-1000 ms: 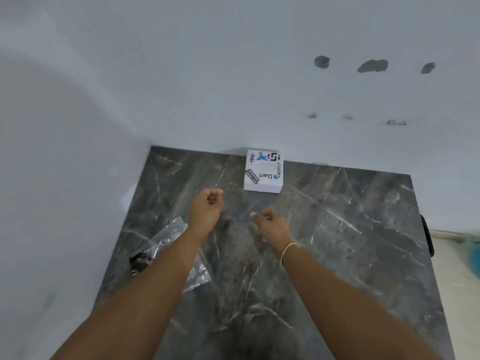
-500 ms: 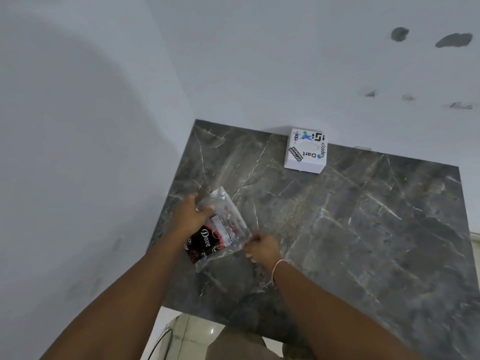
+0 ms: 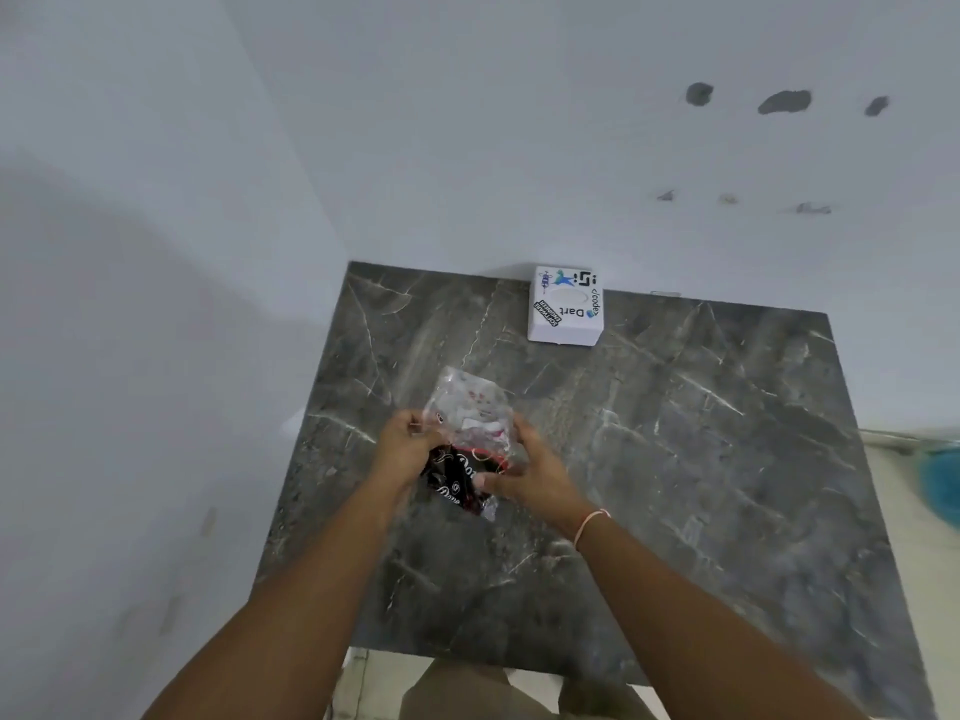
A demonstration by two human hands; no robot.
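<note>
A clear plastic bag point(image 3: 470, 407) holding dark sachets with white lettering point(image 3: 454, 475) is held between both hands above the dark marble table point(image 3: 675, 459). My left hand point(image 3: 402, 444) grips the bag's left side with curled fingers. My right hand point(image 3: 535, 467) holds its right side, thumb pressed on the lower part. The bag's upper end stands up past my fingers.
A white box with stickers point(image 3: 566, 305) sits at the table's far edge against the white wall. Another white wall runs along the table's left side. A teal object point(image 3: 943, 480) shows at the right frame edge. Tiled floor shows below the near edge.
The bag lay at the table's left a second ago, hands apart. My left hand took it, my right joined, and both now hold it raised toward the table's middle.
</note>
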